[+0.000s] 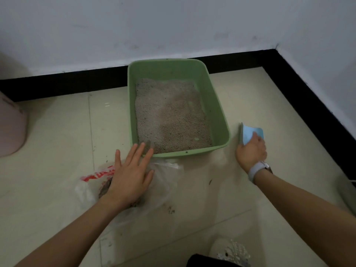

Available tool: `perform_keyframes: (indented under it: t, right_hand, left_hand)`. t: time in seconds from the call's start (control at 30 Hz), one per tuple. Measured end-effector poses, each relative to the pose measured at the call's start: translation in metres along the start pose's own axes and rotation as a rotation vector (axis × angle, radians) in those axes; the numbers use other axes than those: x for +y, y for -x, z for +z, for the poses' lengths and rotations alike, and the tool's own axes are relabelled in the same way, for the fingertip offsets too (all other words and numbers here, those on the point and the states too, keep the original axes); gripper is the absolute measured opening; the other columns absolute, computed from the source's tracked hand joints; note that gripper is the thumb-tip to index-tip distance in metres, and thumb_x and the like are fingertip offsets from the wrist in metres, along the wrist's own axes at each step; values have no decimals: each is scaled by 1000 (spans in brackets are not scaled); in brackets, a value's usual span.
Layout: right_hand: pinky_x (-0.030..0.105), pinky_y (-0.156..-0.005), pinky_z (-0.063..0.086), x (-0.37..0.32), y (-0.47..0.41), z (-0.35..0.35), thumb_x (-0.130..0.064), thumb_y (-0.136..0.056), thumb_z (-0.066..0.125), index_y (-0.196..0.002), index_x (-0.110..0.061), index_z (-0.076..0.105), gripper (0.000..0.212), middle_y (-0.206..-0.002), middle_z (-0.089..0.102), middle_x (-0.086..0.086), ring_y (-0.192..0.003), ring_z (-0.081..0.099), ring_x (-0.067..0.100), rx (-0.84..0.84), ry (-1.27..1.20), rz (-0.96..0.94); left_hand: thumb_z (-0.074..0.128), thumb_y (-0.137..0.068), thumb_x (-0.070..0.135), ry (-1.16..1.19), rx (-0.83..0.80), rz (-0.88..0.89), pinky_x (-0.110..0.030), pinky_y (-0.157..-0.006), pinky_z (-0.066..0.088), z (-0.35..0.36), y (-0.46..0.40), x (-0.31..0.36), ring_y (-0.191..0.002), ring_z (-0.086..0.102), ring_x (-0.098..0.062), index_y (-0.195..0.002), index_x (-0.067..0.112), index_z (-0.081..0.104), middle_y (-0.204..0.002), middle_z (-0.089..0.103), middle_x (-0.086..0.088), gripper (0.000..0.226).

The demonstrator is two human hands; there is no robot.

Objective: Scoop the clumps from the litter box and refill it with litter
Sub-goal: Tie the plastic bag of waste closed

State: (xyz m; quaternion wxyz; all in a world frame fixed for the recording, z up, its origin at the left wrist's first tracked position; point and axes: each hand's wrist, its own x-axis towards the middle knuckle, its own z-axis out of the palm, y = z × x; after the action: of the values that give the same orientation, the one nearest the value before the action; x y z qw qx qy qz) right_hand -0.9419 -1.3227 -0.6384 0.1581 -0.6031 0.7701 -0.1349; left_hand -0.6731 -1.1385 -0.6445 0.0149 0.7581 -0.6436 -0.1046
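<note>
- Our left hand (pixel 131 176) lies flat-fingered over the plastic bag (pixel 165 182) of clumps.
- Our right hand (pixel 251 151) grips the blue scoop (pixel 250 132) beside the litter box (pixel 217 105) on the floor.
- We judge scooping is underway; next, dig for remaining clumps.

Dim, flat indoor light w/ a cool grey-green cast; no clear source in view. Small glare streak on the floor tile (pixel 107 105) left of the green litter box (pixel 219 120). Shadows soft & faint: a dark patch under the left hand (pixel 131 174), a weak one beside the right hand (pixel 251 151). Whole pic soft, low detail, compression smear on the wall (pixel 173 26). Wide-angle bend: black baseboard (pixel 67 85) curves, forearms stretch at bottom edge. White shoe (pixel 230 251) at bottom is blurry.
</note>
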Motion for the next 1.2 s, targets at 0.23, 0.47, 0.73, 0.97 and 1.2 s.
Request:
perform_keyframes:
  t: [0.23,0.47,0.73,0.97,1.2]
  right_hand:
    - [36,-96,35,-81,61,7,-15,-83,40,-121,-2,49,41,-117,53,21,-110,41,23,37,-236,-951]
    - [35,-82,51,-82,132,42,-27,-84,44,-121,-9,53,42,-117,60,11,-101,60,27,-347,243,-1499]
    - [36,-67,46,-71,121,42,-13,-93,39,-129,-8,37,36,-111,58,15,-91,59,33,-659,528,-1019]
    - [29,-54,33,-143,131,-1,-22,-93,51,-71,-19,43,23,-59,41,-5,-57,42,14,-775,-325,-1012]
    - [11,-68,41,-206,127,-38,-19,-86,53,-82,-20,55,5,-85,56,-8,-72,51,-5,-561,-1042,-821]
  left_hand:
    - [33,-91,37,71,123,-246,-59,-109,5,-14,17,-31,-140,20,-32,-140,14,34,-151,24,-14,54]
    - [43,-89,53,68,-160,-569,-50,-106,25,-18,50,-72,-131,35,-29,-141,20,25,-145,34,-9,64]
    - [66,-82,27,466,-56,-622,-30,-66,41,-43,54,-64,-82,57,-26,-119,12,52,-88,62,-9,43]
    - [67,-79,-1,1063,-56,-481,-20,-49,48,-95,34,-54,-49,50,-8,-97,11,61,-62,50,-2,22]
    - [62,-79,-5,1356,443,-427,-16,-55,50,-144,44,-69,-57,58,-3,-90,19,63,-70,62,4,27]
